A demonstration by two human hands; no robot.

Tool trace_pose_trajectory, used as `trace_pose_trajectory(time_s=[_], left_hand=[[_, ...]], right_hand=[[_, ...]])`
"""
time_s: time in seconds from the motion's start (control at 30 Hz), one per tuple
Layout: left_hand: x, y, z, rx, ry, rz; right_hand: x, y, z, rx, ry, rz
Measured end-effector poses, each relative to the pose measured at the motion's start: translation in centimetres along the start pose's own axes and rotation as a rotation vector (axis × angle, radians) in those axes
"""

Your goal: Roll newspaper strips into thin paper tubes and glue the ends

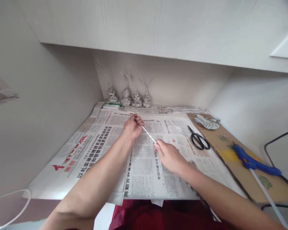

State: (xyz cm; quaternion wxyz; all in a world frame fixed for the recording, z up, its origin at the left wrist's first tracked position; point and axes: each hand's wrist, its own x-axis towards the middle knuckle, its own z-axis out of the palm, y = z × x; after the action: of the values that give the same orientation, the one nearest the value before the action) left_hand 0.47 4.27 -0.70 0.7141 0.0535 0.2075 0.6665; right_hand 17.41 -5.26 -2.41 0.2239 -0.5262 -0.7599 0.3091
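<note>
A thin rolled paper stick (148, 133) runs slantwise between my two hands, above the newspaper-covered table. My left hand (133, 125) is closed around its far end, with the fingers curled. The near end is pinched between the thumb and fingers of my right hand (169, 155). Printed newspaper sheets (144, 179) lie flat beneath both hands. To the right of my hands rest black-handled scissors (198, 139), their blades pointing away. Close by lie a couple of loose paper strips (178, 128).
Several gourd-shaped woven paper pieces (136, 99) stand along the back wall. A bundle of paper sticks (170, 110) lies beside them. On cardboard (220, 147) at the right are a crumpled glove (206, 122) and a blue glue gun (252, 161) with its cord. An overhang (158, 28) juts above.
</note>
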Motion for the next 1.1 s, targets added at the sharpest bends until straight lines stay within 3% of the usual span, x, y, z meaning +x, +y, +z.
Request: trace_pose_trajectory(time_s=[0.13, 0.23, 0.33, 0.5, 0.6, 0.67, 0.73, 0.83, 0.9, 0.97, 1.0, 1.1], left_hand=[[-0.2, 0.0, 0.2, -0.020, -0.022, -0.029], [-0.3, -0.1, 0.3, -0.026, -0.038, -0.032], [-0.3, -0.2, 0.2, -0.020, -0.036, -0.024], [-0.2, -0.5, -0.1, 0.016, -0.016, -0.004], [-0.2, -0.6, -0.1, 0.019, -0.015, -0.001], [-0.1, -0.7, -0.1, 0.016, -0.024, 0.012], [0.0, -0.7, 0.0, 0.021, -0.038, 0.026], [0.0, -0.6, 0.0, 0.013, -0.063, 0.031], [0.0, -0.5, 0.1, 0.002, -0.079, 0.029], [-0.1, -0.5, 0.0, 0.004, -0.094, 0.016], [-0.2, -0.5, 0.0, 0.012, -0.097, 0.004], [-0.5, -0.7, 0.0, 0.030, -0.089, -0.027]], right_hand=[[-0.1, 0.7, 0.0, 0.824, -0.406, 0.225], [-0.4, 1.0, -0.2, 1.148, -0.592, 0.274], [-0.5, 1.0, -0.3, 0.981, -0.528, 0.271], [0.4, 0.1, -0.4, -0.084, 0.027, -0.018], [1.2, -0.5, -0.2, -0.385, 0.101, -0.059], [1.5, -0.6, 0.1, -0.283, 0.073, -0.059], [1.8, -0.4, 0.3, 0.051, -0.018, -0.002], [2.0, 0.0, 0.3, 0.721, -0.335, 0.157], [2.0, 0.2, 0.2, 0.995, -0.519, 0.184], [2.0, 0.2, 0.0, 1.002, -0.555, 0.176], [1.9, 0.2, 0.0, 0.899, -0.499, 0.167], [1.8, 0.0, -0.1, 0.279, -0.140, 0.038]])
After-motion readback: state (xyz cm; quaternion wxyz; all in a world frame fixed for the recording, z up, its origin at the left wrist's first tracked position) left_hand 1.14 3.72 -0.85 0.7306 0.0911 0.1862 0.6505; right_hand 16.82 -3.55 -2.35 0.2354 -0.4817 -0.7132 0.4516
